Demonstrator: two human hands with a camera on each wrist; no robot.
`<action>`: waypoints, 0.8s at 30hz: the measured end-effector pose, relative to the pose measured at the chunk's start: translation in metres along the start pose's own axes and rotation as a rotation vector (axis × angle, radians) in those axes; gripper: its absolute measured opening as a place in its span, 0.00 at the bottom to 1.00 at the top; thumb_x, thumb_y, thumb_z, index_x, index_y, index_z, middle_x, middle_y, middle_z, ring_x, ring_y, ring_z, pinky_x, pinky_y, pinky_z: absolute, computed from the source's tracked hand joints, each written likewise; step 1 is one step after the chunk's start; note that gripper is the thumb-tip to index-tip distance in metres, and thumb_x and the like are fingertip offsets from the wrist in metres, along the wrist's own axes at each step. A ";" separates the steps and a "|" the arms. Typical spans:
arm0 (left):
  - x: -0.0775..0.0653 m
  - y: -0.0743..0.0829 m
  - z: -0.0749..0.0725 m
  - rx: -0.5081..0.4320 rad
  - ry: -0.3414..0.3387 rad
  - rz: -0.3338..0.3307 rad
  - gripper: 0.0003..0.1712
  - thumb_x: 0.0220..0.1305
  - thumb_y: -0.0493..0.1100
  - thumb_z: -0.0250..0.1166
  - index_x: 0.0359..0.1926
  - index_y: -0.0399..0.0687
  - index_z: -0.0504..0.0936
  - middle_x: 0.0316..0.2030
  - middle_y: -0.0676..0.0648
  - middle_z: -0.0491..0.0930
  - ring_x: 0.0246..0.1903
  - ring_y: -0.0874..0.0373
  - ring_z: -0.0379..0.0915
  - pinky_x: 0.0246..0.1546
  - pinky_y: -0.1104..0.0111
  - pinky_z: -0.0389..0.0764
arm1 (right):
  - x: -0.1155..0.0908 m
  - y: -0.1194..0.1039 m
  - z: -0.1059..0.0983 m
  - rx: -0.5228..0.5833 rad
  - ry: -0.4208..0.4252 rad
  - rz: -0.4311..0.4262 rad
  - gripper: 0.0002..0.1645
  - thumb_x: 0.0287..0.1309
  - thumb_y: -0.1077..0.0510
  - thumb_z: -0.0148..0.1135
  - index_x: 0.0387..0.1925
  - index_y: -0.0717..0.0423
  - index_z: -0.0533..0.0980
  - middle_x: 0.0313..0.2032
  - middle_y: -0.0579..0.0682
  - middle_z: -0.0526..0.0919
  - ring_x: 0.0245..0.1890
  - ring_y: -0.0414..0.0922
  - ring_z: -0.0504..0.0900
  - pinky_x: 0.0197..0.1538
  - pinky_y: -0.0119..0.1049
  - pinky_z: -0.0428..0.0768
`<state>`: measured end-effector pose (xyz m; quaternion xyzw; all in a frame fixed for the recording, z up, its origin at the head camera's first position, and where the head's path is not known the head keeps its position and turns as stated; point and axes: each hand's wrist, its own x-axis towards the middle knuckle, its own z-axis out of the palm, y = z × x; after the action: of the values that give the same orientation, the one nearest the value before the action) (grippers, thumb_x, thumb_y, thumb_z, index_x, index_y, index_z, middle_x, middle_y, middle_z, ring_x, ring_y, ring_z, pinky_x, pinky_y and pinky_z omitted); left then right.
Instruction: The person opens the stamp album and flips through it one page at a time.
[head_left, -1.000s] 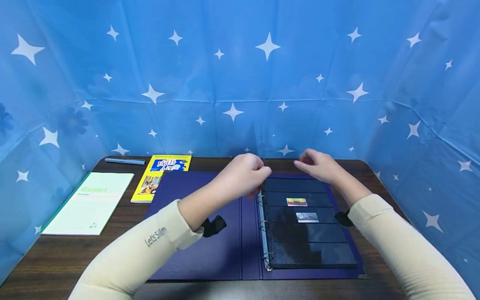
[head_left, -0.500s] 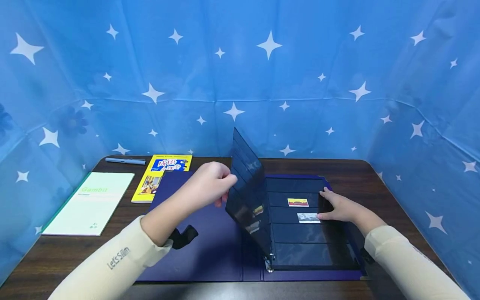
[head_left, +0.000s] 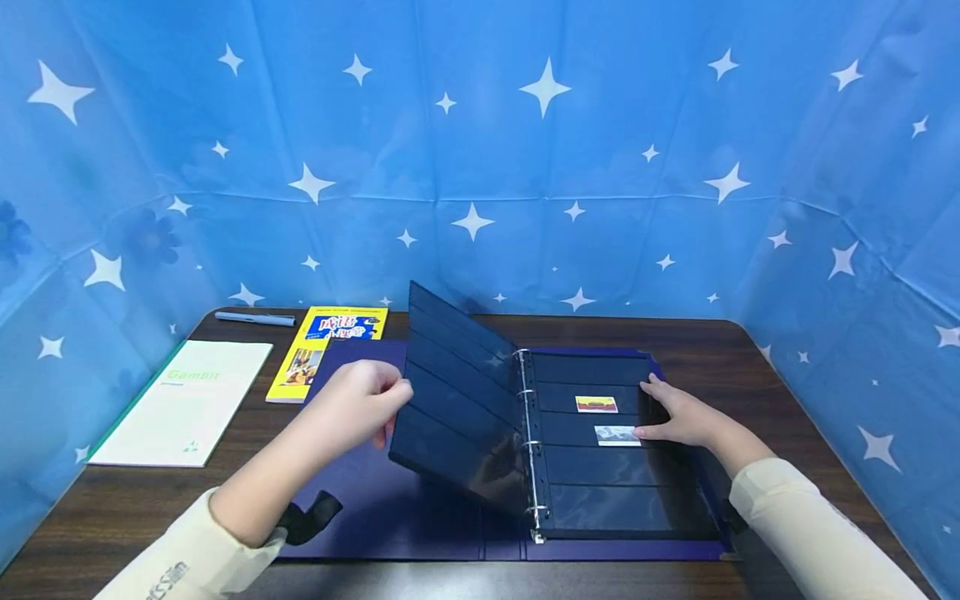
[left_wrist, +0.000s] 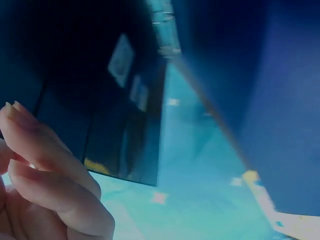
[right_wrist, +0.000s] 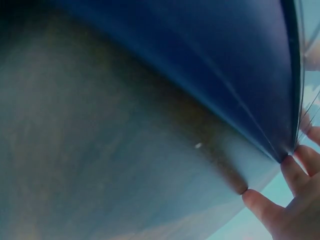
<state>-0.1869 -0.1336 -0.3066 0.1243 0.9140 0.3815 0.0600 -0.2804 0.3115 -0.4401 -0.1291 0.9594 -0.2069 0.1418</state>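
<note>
A purple ring binder (head_left: pixel 420 512) lies spread on the table, its metal rings (head_left: pixel 533 446) along the middle. My left hand (head_left: pixel 356 408) pinches the outer edge of a black pocket page (head_left: pixel 457 392), which stands tilted to the left above the inside of the cover. The left wrist view shows curled fingers (left_wrist: pixel 55 195) by this page. Fingers spread, my right hand (head_left: pixel 678 417) rests at the right edge of the flat black page (head_left: pixel 600 508). That page bears a red-and-yellow stamp (head_left: pixel 596 405) and a grey stamp (head_left: pixel 617 436); the right thumb touches the grey one's edge.
Left of the binder, a yellow book (head_left: pixel 300 371) lies partly under its cover. Farther left are a pale green notebook (head_left: pixel 183 404) and a blue-grey pen (head_left: pixel 255 319). A blue star-patterned curtain (head_left: pixel 420 167) surrounds the dark wooden table (head_left: pixel 135 500).
My left hand has drawn the page leftward and down from near upright. My right hand came down from above the binder onto the right page, then stayed still.
</note>
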 end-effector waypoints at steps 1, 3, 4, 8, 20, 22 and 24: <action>-0.003 -0.008 0.000 0.010 0.003 -0.020 0.19 0.64 0.38 0.50 0.15 0.42 0.68 0.10 0.48 0.73 0.12 0.56 0.72 0.14 0.68 0.63 | 0.000 0.000 0.000 0.004 0.003 -0.005 0.59 0.48 0.38 0.67 0.68 0.70 0.53 0.68 0.70 0.46 0.66 0.67 0.47 0.61 0.63 0.52; -0.007 -0.025 0.002 0.030 0.005 -0.071 0.20 0.65 0.40 0.50 0.15 0.43 0.68 0.10 0.48 0.72 0.11 0.56 0.72 0.14 0.67 0.64 | 0.001 0.000 0.000 0.004 0.005 -0.011 0.58 0.48 0.38 0.68 0.67 0.70 0.53 0.68 0.70 0.46 0.66 0.67 0.47 0.61 0.62 0.52; -0.009 -0.034 0.003 0.041 0.002 -0.101 0.20 0.66 0.40 0.50 0.15 0.43 0.68 0.10 0.48 0.72 0.11 0.56 0.72 0.15 0.67 0.64 | 0.001 0.000 0.000 0.004 0.005 -0.013 0.58 0.48 0.39 0.68 0.67 0.71 0.53 0.68 0.70 0.46 0.66 0.67 0.47 0.61 0.62 0.52; -0.013 -0.066 0.014 0.128 -0.019 -0.207 0.21 0.67 0.43 0.52 0.17 0.43 0.70 0.12 0.48 0.72 0.11 0.57 0.72 0.16 0.66 0.66 | 0.005 -0.001 -0.003 -0.024 0.010 0.007 0.59 0.46 0.38 0.69 0.66 0.72 0.55 0.67 0.71 0.48 0.66 0.68 0.48 0.61 0.63 0.53; -0.014 -0.104 0.051 0.660 -0.033 -0.196 0.20 0.56 0.54 0.67 0.31 0.40 0.77 0.26 0.42 0.77 0.27 0.47 0.74 0.22 0.52 0.74 | 0.028 -0.001 -0.015 0.080 0.105 0.177 0.52 0.47 0.42 0.71 0.58 0.77 0.60 0.52 0.74 0.65 0.51 0.64 0.68 0.52 0.58 0.69; -0.013 -0.102 0.055 0.698 0.006 -0.116 0.34 0.48 0.60 0.71 0.46 0.37 0.76 0.41 0.36 0.76 0.40 0.39 0.73 0.30 0.46 0.75 | 0.031 0.001 -0.017 0.162 0.116 0.230 0.44 0.51 0.45 0.68 0.54 0.77 0.62 0.45 0.70 0.70 0.43 0.61 0.72 0.46 0.54 0.73; -0.011 -0.099 0.059 0.697 -0.025 -0.057 0.53 0.39 0.68 0.72 0.59 0.36 0.69 0.55 0.31 0.68 0.53 0.33 0.64 0.39 0.40 0.72 | 0.034 0.002 -0.019 0.243 0.118 0.280 0.33 0.53 0.47 0.67 0.43 0.73 0.67 0.34 0.62 0.73 0.34 0.56 0.73 0.40 0.50 0.74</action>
<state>-0.1818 -0.1636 -0.4181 0.1165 0.9916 0.0433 0.0358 -0.3185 0.3095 -0.4313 0.0360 0.9425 -0.3069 0.1275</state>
